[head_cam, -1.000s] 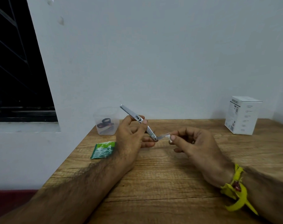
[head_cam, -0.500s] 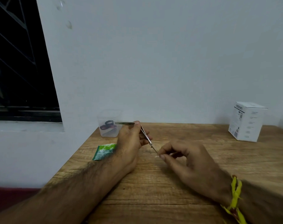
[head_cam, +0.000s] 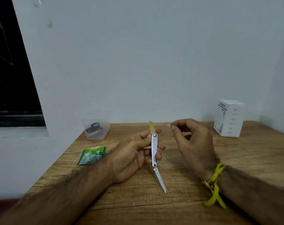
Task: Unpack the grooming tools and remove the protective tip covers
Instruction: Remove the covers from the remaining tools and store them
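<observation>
The left hand (head_cam: 138, 153) grips a slim metal grooming tool (head_cam: 154, 150) round its handle, held above the wooden table (head_cam: 170, 207). Its bare blade (head_cam: 160, 180) points toward five o'clock, the yellowish end toward twelve. At two o'clock from the tool, the right hand (head_cam: 191, 143) pinches a tiny pale scrap, probably the tip cover (head_cam: 168, 125), though it is too small to be sure. The tool looks light, stiff and smooth, so it may slip; the handle near the two rivets is the safe hold, away from the exposed point. The cover looks feather-light and easily lost. At ten o'clock stand a clear tub (head_cam: 95, 129) and a green sachet (head_cam: 91, 155); at two o'clock, a white box (head_cam: 229, 118).
</observation>
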`<state>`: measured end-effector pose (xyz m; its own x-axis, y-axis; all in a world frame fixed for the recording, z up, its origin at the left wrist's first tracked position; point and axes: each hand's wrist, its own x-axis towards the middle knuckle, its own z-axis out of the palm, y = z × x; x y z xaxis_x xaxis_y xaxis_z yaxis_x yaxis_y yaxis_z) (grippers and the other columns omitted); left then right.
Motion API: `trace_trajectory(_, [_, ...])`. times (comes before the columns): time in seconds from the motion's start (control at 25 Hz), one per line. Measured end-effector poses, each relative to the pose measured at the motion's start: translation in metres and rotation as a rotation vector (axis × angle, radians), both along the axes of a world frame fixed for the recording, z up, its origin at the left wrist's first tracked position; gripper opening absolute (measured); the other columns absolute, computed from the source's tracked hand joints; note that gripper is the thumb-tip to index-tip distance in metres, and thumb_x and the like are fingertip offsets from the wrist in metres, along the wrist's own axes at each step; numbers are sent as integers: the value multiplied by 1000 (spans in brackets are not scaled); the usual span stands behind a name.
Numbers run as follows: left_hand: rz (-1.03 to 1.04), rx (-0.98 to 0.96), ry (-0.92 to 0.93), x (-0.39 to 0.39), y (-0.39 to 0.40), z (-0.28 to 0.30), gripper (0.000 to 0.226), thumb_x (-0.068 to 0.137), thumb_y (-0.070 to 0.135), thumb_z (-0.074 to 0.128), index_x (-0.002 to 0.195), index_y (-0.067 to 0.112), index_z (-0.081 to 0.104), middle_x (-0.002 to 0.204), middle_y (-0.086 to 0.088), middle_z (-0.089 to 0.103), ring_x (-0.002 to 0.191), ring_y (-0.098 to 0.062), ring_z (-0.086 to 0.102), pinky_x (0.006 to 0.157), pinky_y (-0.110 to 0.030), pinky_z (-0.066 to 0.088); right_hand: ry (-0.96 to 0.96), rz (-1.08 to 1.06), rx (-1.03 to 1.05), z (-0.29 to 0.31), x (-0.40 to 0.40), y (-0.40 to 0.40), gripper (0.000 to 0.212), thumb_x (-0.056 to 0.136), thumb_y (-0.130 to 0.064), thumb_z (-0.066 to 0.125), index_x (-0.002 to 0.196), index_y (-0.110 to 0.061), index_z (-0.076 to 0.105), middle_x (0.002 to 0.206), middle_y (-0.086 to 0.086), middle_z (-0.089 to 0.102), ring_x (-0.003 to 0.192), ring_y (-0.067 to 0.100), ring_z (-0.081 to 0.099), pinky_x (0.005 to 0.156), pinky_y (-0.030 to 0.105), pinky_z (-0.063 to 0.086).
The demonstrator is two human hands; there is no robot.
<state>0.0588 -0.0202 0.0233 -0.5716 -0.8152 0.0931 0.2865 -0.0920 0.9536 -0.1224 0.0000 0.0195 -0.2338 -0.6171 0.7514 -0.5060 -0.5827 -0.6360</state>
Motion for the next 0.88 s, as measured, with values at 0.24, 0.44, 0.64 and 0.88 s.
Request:
trace_trajectory(0.24, [-10, -41, 30, -5, 3, -5, 30, 102, 16, 51, 127, 12, 67, 90, -12, 69, 70, -21, 70, 59, -27, 56, 323, 87, -230, 0, 3, 0, 12, 89, 0, 68, 93, -10, 72, 88, -4, 64, 82, 14, 62, 63, 27, 51])
trace_trajectory(0.44, [53, -60, 40, -5, 2, -7, 24, 101, 15, 52, 111, 6, 72, 89, -10, 73, 73, -20, 73, 72, -33, 56, 507, 94, -244, -3, 8, 1, 10, 89, -3, 68, 97, -8, 72, 92, -2, 64, 83, 14, 61, 66, 36, 51])
trace_trajectory(0.64, [112, -50, 36, -6, 4, -5, 19, 103, 12, 50, 102, 5, 68, 84, -10, 74, 71, -21, 74, 55, -18, 54, 607, 76, -256, -3, 3, 3, 10, 92, -7, 67, 100, -9, 72, 93, -1, 64, 85, 18, 62, 68, 40, 52])
trace_trajectory(0.88, [112, -35, 42, -6, 6, -3, 18, 102, 9, 51, 103, 3, 67, 84, -10, 74, 69, -19, 74, 56, -18, 57, 553, 82, -283, -4, 7, -2, 11, 89, -2, 70, 98, -8, 73, 90, 0, 65, 82, 14, 61, 68, 34, 51])
